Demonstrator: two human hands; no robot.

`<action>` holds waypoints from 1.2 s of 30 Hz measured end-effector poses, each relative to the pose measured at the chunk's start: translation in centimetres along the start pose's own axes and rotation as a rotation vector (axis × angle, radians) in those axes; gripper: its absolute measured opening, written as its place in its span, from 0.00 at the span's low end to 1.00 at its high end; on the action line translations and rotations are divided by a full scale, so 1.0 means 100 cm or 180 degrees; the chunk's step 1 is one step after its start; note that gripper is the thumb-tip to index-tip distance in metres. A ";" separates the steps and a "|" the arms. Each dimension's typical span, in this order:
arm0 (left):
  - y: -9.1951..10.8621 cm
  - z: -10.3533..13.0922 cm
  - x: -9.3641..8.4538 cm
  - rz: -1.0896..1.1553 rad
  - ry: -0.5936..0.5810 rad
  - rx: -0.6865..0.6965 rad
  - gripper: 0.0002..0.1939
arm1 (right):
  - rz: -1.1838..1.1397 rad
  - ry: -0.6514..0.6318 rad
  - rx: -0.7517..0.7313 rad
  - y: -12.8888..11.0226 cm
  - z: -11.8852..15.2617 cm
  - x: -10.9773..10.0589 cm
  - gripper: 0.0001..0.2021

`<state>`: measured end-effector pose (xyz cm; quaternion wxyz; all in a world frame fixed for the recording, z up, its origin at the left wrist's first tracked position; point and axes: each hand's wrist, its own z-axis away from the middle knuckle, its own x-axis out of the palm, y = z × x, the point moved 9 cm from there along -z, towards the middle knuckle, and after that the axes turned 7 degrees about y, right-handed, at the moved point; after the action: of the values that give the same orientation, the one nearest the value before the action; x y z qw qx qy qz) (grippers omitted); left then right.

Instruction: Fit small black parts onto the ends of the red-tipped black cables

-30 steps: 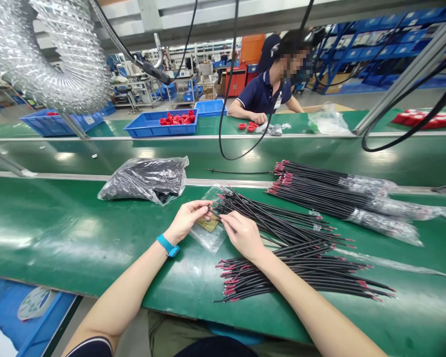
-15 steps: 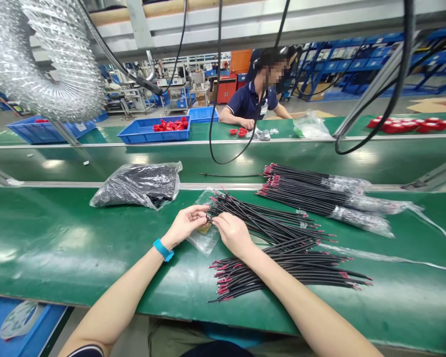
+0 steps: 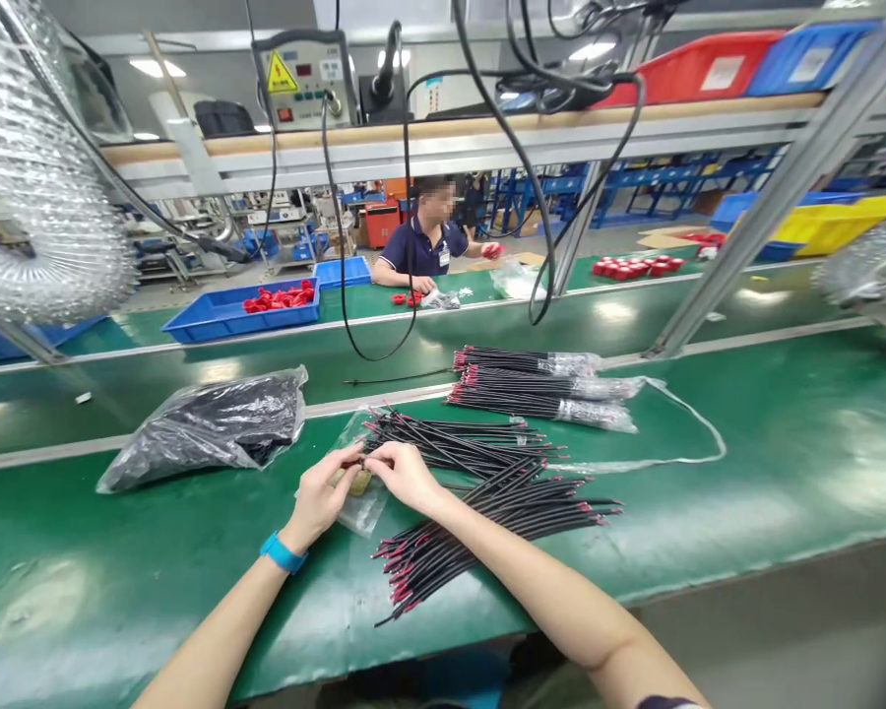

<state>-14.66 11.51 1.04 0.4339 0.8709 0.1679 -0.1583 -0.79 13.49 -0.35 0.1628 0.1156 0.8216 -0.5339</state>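
My left hand [image 3: 323,495], with a blue band at the wrist, is pinched at the fingertips over the near bench. Against it my right hand [image 3: 406,478] is closed, thumb and finger meeting the left fingertips. Between them is a small dark piece [image 3: 363,461], mostly hidden, whose kind I cannot make out. Under the hands lies a clear plastic bag [image 3: 363,519] with brass-coloured small parts [image 3: 355,483] in it. Black cables with red ends [image 3: 458,448] lie loose just beyond my right hand. Another spread of such cables [image 3: 479,537] lies under my right forearm.
A clear bag of black parts [image 3: 214,433] lies to the left. Several wrapped cable bundles [image 3: 538,384] lie at the back right. Black cords [image 3: 406,246] hang overhead. Across the bench a co-worker [image 3: 428,236] sits near a blue tray of red parts [image 3: 243,310].
The view has tilted up and turned right, so things appear further left. Both hands stay together at the fingertips. The co-worker's one hand is now raised with a red part.
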 end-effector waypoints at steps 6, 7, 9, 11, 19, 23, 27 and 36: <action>-0.010 0.000 0.001 0.0362 0.0053 -0.0599 0.21 | 0.0919 0.0089 -0.0854 -0.019 0.010 -0.008 0.08; -0.007 0.000 0.002 0.0384 0.0003 -0.0605 0.22 | 0.0931 0.0056 -0.0891 -0.019 0.011 -0.008 0.09; -0.001 0.000 0.004 0.0369 -0.0064 -0.0549 0.21 | 0.0799 -0.0016 -0.0849 -0.017 0.012 -0.007 0.09; 0.004 0.000 0.006 0.0338 -0.0144 -0.0445 0.22 | 0.0586 -0.0115 -0.0700 -0.014 0.011 -0.005 0.10; 0.002 0.001 0.012 0.0527 -0.0298 -0.0341 0.27 | 0.0180 -0.0434 -0.0319 -0.003 0.009 -0.002 0.15; 0.004 0.002 0.014 0.0635 -0.0365 -0.0303 0.27 | 0.0100 -0.0506 -0.0172 0.003 0.010 -0.001 0.16; 0.005 0.003 0.015 0.0576 -0.0369 -0.0239 0.27 | -0.0097 -0.0599 0.0100 0.014 0.009 0.003 0.16; 0.006 -0.001 0.009 0.0513 -0.0240 -0.0107 0.31 | 0.0107 -0.0538 -0.0125 0.010 0.005 0.000 0.16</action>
<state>-13.61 11.36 1.14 0.4658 0.8676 0.0834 -0.1527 -0.40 13.38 -1.39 0.2426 0.0807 0.8132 -0.5228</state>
